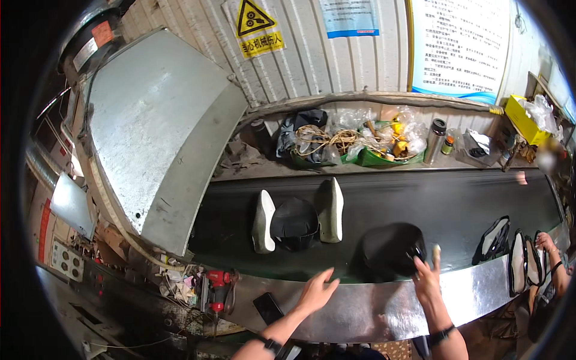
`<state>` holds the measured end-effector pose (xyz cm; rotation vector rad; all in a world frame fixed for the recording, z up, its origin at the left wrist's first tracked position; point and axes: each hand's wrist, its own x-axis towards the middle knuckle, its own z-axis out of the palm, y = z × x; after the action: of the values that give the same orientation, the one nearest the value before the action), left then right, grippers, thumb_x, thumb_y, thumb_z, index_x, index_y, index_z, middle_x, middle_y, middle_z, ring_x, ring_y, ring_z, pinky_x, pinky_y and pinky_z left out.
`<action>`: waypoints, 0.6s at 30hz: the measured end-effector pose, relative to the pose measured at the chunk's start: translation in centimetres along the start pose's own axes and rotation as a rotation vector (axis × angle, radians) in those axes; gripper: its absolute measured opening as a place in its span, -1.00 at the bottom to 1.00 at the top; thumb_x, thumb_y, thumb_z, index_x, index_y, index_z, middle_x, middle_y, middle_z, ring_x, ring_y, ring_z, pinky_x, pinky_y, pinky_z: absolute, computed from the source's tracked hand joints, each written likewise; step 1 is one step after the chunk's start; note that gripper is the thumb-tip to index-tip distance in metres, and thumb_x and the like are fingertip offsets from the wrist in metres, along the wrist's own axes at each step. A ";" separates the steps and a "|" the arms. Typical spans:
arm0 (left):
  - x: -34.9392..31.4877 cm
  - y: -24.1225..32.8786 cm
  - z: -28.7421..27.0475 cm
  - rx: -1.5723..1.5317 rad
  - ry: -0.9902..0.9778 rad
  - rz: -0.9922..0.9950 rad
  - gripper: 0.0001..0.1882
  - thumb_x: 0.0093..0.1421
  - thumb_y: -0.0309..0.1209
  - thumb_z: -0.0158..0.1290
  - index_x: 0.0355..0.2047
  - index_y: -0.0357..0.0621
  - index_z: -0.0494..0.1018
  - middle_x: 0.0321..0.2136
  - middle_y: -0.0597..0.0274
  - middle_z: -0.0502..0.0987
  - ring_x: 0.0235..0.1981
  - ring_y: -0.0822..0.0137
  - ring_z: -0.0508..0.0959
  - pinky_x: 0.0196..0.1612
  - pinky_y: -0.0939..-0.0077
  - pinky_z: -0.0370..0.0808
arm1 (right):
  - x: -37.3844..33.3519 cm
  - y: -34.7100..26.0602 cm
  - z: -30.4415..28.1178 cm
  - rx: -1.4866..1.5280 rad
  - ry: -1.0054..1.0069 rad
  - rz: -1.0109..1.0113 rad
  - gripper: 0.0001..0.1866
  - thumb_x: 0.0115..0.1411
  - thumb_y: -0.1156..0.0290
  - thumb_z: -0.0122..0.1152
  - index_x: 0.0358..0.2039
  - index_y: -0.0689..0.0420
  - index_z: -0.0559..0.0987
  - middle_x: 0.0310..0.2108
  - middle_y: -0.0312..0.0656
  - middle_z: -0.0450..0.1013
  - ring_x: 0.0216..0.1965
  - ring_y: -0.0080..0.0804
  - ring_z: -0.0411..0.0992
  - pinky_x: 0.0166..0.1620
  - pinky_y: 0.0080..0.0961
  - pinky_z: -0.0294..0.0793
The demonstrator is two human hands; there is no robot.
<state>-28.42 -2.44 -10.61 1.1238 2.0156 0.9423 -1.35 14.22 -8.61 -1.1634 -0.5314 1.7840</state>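
My left hand hovers above the metal ledge, fingers apart, holding nothing. At the belt's near edge, my right hand has its fingers spread, one with a pale tip cover. Its fingertips are at the edge of a blurred, dark rounded piece on the belt; whether they touch it I cannot tell. Farther left on the belt, two grey-green, shoe-shaped pieces with white soles, a left one and a right one, lie on their sides. Between them rests a black, hollow, rounded piece.
A dark conveyor belt runs under a metal hood at left. On the metal ledge lie a phone and a red power tool. Black shoe uppers lie at right by another person's hand. Bags line the shelf.
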 end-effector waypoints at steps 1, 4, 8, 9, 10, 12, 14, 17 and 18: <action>3.3 0.3 2.2 0.030 -0.019 0.064 -0.32 0.24 -0.17 0.17 0.25 -0.31 0.28 0.11 -0.19 0.46 0.14 0.06 0.49 0.18 0.26 0.40 | -1.4 -0.4 -5.0 0.035 -0.058 0.005 0.05 0.15 0.52 0.31 0.45 -0.48 -0.10 0.16 -0.15 0.37 0.17 -0.26 0.37 0.28 0.08 0.07; 11.2 -0.6 6.1 0.307 0.239 0.167 -0.11 0.13 -0.14 0.19 0.33 -0.37 0.06 0.25 -0.43 0.15 0.26 -0.30 0.21 0.30 -0.01 0.19 | -8.7 -0.3 -10.2 0.047 -0.057 -0.081 0.02 0.07 0.71 0.24 0.46 -0.13 -0.02 0.21 -0.04 0.32 0.18 -0.16 0.38 0.22 -0.04 0.40; 17.7 0.4 9.0 0.421 0.516 -0.088 0.01 -0.02 -0.11 0.26 0.37 -0.12 0.03 0.32 -0.32 0.05 0.24 -0.30 0.22 0.22 -0.15 0.24 | -17.1 2.1 -16.8 0.177 0.089 0.067 -0.27 0.28 0.45 0.10 0.41 -0.16 0.07 0.27 -0.11 0.29 0.22 -0.05 0.33 0.25 0.16 0.29; 18.6 -0.7 8.4 0.393 0.584 -0.078 -0.03 -0.02 -0.20 0.27 0.37 0.00 0.04 0.32 -0.28 0.05 0.19 -0.30 0.28 0.17 -0.16 0.27 | -18.2 3.1 -18.1 0.150 0.106 0.102 -0.39 0.35 0.37 0.02 0.38 0.01 0.15 0.25 -0.08 0.31 0.15 -0.09 0.40 0.25 0.04 0.33; 18.9 -2.9 7.8 0.431 0.636 -0.140 -0.06 -0.01 -0.29 0.27 0.37 0.08 0.07 0.33 -0.26 0.04 0.15 -0.31 0.31 0.14 -0.17 0.30 | -18.1 4.1 -18.7 0.116 0.123 0.170 -0.46 0.41 0.30 -0.06 0.34 0.18 0.22 0.23 -0.04 0.34 0.08 -0.12 0.47 0.25 -0.08 0.37; 18.2 -2.0 8.6 0.515 0.572 -0.093 -0.07 -0.01 -0.33 0.27 0.36 0.10 0.09 0.34 -0.22 0.02 0.15 -0.32 0.31 0.12 -0.16 0.33 | -19.7 2.7 -16.3 0.227 0.008 0.181 -0.26 0.31 0.35 0.13 0.42 -0.32 0.04 0.30 -0.15 0.24 0.29 0.03 0.25 0.23 0.36 0.25; 16.1 1.8 7.4 0.575 0.315 -0.050 -0.08 -0.03 -0.37 0.26 0.36 0.08 0.13 0.32 -0.21 0.04 0.17 -0.30 0.30 0.15 -0.13 0.32 | -20.6 1.9 -16.5 0.411 0.159 0.245 -0.30 0.31 0.38 0.10 0.41 -0.11 0.07 0.31 -0.09 0.21 0.29 0.05 0.25 0.25 0.25 0.29; 9.9 4.6 3.7 0.714 0.142 0.413 -0.22 -0.10 -0.49 0.23 0.23 0.09 0.37 0.28 -0.12 0.12 0.19 -0.14 0.25 0.22 -0.02 0.21 | -19.6 3.0 -19.0 0.528 0.069 0.214 -0.50 0.38 0.24 -0.03 0.32 -0.10 0.26 0.22 -0.15 0.35 0.21 -0.03 0.35 0.20 0.22 0.35; 7.5 5.7 2.7 0.750 0.085 0.548 -0.27 -0.15 -0.52 0.23 0.15 0.05 0.45 0.24 -0.09 0.18 0.18 -0.11 0.26 0.21 0.01 0.21 | -19.6 2.5 -19.0 0.558 0.084 0.246 -0.56 0.38 0.26 -0.05 0.26 -0.05 0.34 0.14 -0.17 0.43 0.17 -0.09 0.40 0.20 0.14 0.36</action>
<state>-27.03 7.08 -8.73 2.1456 2.2379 0.4525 16.96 -6.14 -9.67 -0.9254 0.1685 1.9091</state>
